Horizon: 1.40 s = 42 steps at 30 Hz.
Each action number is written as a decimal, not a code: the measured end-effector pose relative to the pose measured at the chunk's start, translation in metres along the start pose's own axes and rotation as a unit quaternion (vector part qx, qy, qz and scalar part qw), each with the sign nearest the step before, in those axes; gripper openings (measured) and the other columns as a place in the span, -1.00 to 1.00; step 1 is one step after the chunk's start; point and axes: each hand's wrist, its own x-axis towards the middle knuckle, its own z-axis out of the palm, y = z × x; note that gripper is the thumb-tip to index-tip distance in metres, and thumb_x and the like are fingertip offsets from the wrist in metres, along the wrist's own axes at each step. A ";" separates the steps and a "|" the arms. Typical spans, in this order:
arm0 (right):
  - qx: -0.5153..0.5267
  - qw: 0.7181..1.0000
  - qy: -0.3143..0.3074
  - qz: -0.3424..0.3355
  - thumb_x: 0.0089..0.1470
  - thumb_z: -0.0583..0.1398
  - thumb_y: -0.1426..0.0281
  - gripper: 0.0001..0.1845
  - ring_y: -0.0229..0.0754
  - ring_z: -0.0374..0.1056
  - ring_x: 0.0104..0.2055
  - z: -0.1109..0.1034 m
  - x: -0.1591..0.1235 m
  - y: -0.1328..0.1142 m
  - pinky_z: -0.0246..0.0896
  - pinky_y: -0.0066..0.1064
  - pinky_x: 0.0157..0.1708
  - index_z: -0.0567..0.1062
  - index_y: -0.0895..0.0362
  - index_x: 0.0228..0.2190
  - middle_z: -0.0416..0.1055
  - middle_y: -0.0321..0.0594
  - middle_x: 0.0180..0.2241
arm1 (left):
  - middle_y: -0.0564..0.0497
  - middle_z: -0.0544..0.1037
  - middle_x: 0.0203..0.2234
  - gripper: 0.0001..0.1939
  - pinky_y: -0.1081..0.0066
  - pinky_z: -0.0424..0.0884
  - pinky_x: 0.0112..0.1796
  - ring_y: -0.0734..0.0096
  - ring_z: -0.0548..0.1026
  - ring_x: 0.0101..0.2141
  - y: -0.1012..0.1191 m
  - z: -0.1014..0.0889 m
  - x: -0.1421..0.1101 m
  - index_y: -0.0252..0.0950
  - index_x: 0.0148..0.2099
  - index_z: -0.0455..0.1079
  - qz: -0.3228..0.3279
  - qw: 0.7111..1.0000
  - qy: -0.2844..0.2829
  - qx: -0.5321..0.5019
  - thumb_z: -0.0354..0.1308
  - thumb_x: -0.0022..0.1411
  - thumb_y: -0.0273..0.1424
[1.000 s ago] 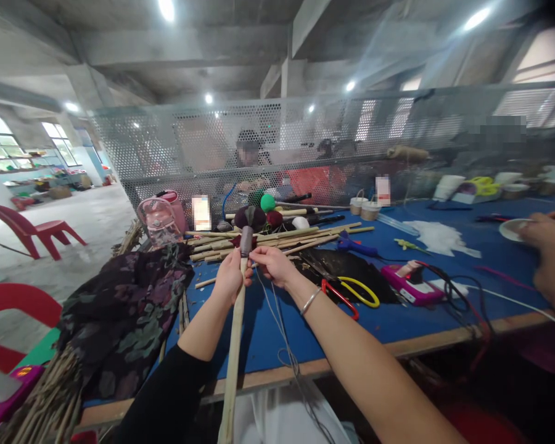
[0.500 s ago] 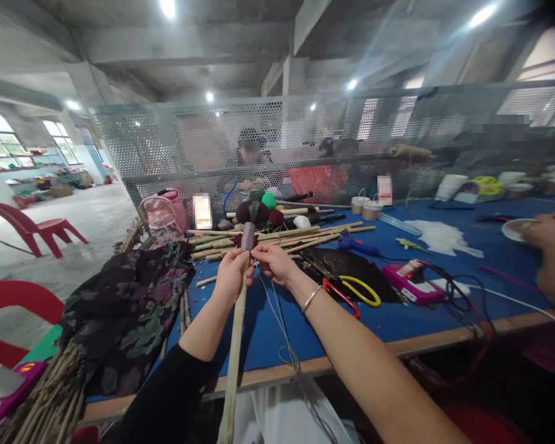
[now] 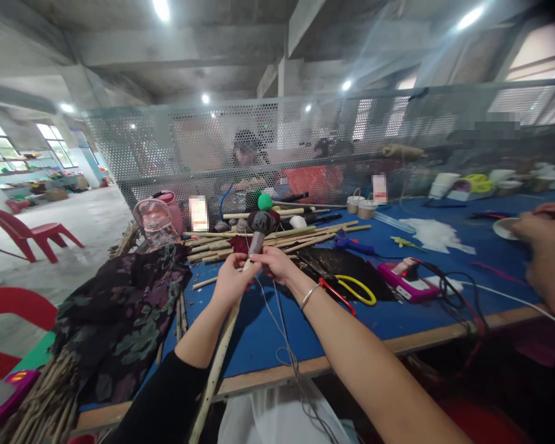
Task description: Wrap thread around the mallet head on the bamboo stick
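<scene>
A pale wooden stick (image 3: 219, 357) slants up from the lower edge to my hands. Its far end has a grey wrapping (image 3: 257, 242), topped by a dark rounded head (image 3: 261, 221). My left hand (image 3: 234, 277) is closed round the stick just below the wrapping. Right beside it, my right hand (image 3: 275, 265) pinches at the wrapping's lower edge, and its fingertips are partly hidden. Thin grey cord (image 3: 284, 333) hangs from beneath my hands over the table edge. Red-and-yellow-handled scissors (image 3: 357, 290) lie to the right of my right hand.
Several sticks (image 3: 300, 237) lie behind my hands on the blue table (image 3: 379, 327). Dark patterned cloth (image 3: 134, 314) covers the left side. A glue gun (image 3: 354, 245) and purple power strip (image 3: 411, 283) lie right. Another person's hand (image 3: 548, 240) holds a white cup at far right.
The stick has tilted, its lower end swinging left and its dark head leaning right. My hands have come closer together at the wrapping's lower edge. The view has shifted slightly.
</scene>
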 end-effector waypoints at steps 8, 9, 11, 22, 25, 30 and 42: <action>-0.020 1.000 -0.017 -0.017 -0.15 0.24 0.20 -0.71 -0.46 -0.20 -0.79 -0.002 -0.003 -0.008 -0.42 -0.53 -0.79 0.37 0.17 -0.54 0.01 -0.51 -0.80 | 0.08 0.43 -0.58 -0.65 0.56 0.26 -0.69 0.58 0.33 -0.68 0.001 -0.008 0.006 -0.36 -0.21 0.34 0.025 0.999 0.022 -0.034 0.24 -0.08 -0.34; -0.020 1.000 -0.013 -0.020 -0.16 0.24 0.21 -0.73 -0.46 -0.21 -0.79 -0.004 -0.003 -0.009 -0.42 -0.53 -0.79 0.37 0.17 -0.57 -0.01 -0.51 -0.81 | 0.09 0.42 -0.60 -0.64 0.57 0.25 -0.69 0.58 0.33 -0.68 0.002 -0.009 0.007 -0.37 -0.21 0.34 0.025 0.998 0.021 -0.046 0.24 -0.09 -0.34; -0.011 0.999 -0.002 -0.033 -0.19 0.25 0.25 -0.75 -0.46 -0.22 -0.78 -0.006 -0.005 -0.012 -0.42 -0.53 -0.78 0.38 0.17 -0.58 -0.03 -0.51 -0.82 | 0.10 0.40 -0.62 -0.64 0.58 0.23 -0.70 0.59 0.32 -0.68 0.004 -0.011 0.008 -0.38 -0.22 0.35 0.027 0.997 0.015 -0.066 0.25 -0.11 -0.34; 0.021 0.999 0.004 -0.026 -0.21 0.28 0.23 -0.72 -0.46 -0.23 -0.79 0.001 -0.003 -0.009 -0.37 -0.57 -0.83 0.36 0.16 -0.59 -0.05 -0.53 -0.84 | 0.13 0.37 -0.68 -0.66 0.63 0.20 -0.73 0.65 0.27 -0.72 0.005 -0.011 0.010 -0.41 -0.27 0.35 0.003 0.986 -0.024 -0.167 0.28 -0.13 -0.36; 0.031 0.999 -0.003 -0.038 -0.20 0.29 0.23 -0.70 -0.48 -0.23 -0.79 -0.002 -0.001 -0.008 -0.36 -0.58 -0.84 0.35 0.17 -0.54 0.00 -0.53 -0.82 | 0.07 0.45 -0.61 -0.72 0.65 0.21 -0.74 0.67 0.29 -0.72 0.004 -0.011 0.011 -0.40 -0.28 0.36 -0.032 0.977 -0.068 -0.199 0.24 -0.06 -0.36; 0.091 0.991 -0.101 -0.014 -0.17 0.28 0.21 -0.63 -0.50 -0.27 -0.79 -0.007 -0.002 -0.005 -0.42 -0.61 -0.85 0.33 0.15 -0.36 0.10 -0.54 -0.74 | -0.04 0.52 -0.44 -0.82 0.67 0.29 -0.70 0.65 0.37 -0.66 0.004 -0.012 0.005 -0.39 -0.24 0.37 -0.130 0.943 -0.130 -0.276 0.11 0.10 -0.39; -0.012 1.000 -0.011 0.011 -0.18 0.26 0.15 -0.65 -0.48 -0.19 -0.81 -0.003 0.006 0.014 -0.32 -0.58 -0.86 0.34 0.19 -0.53 0.01 -0.54 -0.81 | 0.04 0.45 -0.48 -0.64 0.59 0.30 -0.69 0.59 0.37 -0.66 -0.016 0.003 0.003 -0.33 -0.23 0.26 0.022 0.999 0.012 0.021 0.28 -0.10 -0.39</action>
